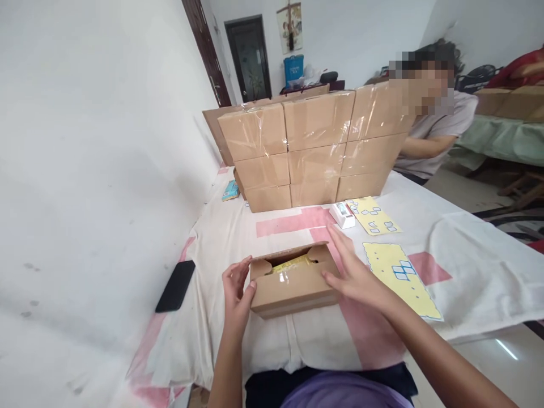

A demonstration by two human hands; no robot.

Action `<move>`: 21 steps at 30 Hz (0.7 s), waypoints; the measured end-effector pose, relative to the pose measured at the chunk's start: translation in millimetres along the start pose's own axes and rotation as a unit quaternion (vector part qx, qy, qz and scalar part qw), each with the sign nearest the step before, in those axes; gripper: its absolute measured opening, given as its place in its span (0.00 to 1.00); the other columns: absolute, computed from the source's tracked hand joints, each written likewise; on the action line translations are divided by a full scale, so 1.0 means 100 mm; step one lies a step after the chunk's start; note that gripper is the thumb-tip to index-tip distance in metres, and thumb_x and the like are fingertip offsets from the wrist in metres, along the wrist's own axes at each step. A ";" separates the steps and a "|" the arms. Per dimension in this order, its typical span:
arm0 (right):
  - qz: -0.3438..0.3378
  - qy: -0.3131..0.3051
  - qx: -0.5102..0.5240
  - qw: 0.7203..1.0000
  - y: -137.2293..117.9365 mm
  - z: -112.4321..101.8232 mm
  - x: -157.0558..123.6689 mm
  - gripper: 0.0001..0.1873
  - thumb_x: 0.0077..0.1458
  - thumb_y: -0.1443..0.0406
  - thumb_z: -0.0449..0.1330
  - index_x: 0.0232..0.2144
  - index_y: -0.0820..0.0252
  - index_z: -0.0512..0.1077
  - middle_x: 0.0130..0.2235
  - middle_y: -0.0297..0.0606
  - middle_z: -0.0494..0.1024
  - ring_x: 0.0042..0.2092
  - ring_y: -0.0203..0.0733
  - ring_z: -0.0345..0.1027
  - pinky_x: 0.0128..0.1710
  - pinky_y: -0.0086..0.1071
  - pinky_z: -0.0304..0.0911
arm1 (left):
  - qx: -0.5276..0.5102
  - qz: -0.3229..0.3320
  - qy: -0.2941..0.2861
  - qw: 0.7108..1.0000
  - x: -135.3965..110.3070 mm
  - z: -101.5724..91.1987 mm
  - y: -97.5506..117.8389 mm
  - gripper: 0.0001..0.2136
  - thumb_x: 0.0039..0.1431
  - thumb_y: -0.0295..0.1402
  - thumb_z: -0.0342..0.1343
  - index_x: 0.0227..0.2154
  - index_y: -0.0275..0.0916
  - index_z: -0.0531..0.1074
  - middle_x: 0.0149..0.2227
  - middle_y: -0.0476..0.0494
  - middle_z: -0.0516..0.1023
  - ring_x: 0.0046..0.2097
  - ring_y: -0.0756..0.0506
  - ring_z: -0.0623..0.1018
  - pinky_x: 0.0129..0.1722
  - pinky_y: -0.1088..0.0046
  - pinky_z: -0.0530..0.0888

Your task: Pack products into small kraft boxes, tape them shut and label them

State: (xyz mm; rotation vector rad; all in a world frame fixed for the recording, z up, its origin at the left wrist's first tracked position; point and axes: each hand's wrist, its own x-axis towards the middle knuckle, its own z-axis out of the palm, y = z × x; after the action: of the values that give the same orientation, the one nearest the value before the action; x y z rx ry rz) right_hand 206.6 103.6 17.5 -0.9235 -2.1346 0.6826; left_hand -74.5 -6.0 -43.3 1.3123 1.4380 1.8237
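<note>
A small brown cardboard box (293, 292) sits on the cloth-covered table in front of me, its top partly open. Inside the gap shows something yellow (291, 264), mostly hidden by the flaps. My left hand (238, 286) grips the box's left end, thumb at the front corner and fingers curled at the side. At the right end, my right hand (351, 269) has its thumb on the front edge and its fingers stretched along the far side. Both hands hold the box between them.
A wall of taped cardboard boxes (317, 150) stands across the table. A black phone (175, 286) lies at left. To the right are two yellow paper sheets (395, 272) and a small white box (343, 215). A person (442, 124) sits beyond; a blue packet (230, 191) is far left.
</note>
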 end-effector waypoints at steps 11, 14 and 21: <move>0.201 0.054 0.054 0.977 0.45 -0.29 0.54 0.10 0.62 0.68 0.59 0.40 0.55 0.81 0.49 0.36 0.82 0.57 0.47 0.71 0.62 0.40 0.62 | 0.571 0.158 -0.143 0.793 0.01 0.16 0.61 0.22 0.64 0.47 0.53 0.58 0.49 0.73 0.57 0.41 0.78 0.59 0.35 0.74 0.68 0.41 0.50; 0.338 0.113 0.026 0.934 0.98 -0.55 0.97 0.11 0.66 0.65 0.58 0.44 0.64 0.78 0.51 0.46 0.79 0.57 0.51 0.70 0.60 0.43 0.64 | 0.612 0.161 -0.169 0.756 -0.04 0.21 0.59 0.25 0.65 0.51 0.50 0.60 0.48 0.72 0.59 0.39 0.76 0.60 0.34 0.73 0.68 0.42 0.53; 0.484 0.071 0.020 0.872 1.69 -0.75 1.41 0.20 0.65 0.58 0.61 0.55 0.61 0.71 0.55 0.44 0.74 0.52 0.48 0.72 0.50 0.46 0.72 | 0.648 0.160 -0.188 0.721 -0.11 0.05 0.31 0.25 0.67 0.48 0.45 0.66 0.56 0.62 0.66 0.45 0.70 0.64 0.35 0.70 0.61 0.44 0.64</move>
State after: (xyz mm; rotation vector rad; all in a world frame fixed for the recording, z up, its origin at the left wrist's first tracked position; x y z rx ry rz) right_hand 261.8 328.5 2.9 -1.9708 -1.4087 1.0686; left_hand -58.9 -23.3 -19.3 2.4529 2.3925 0.3024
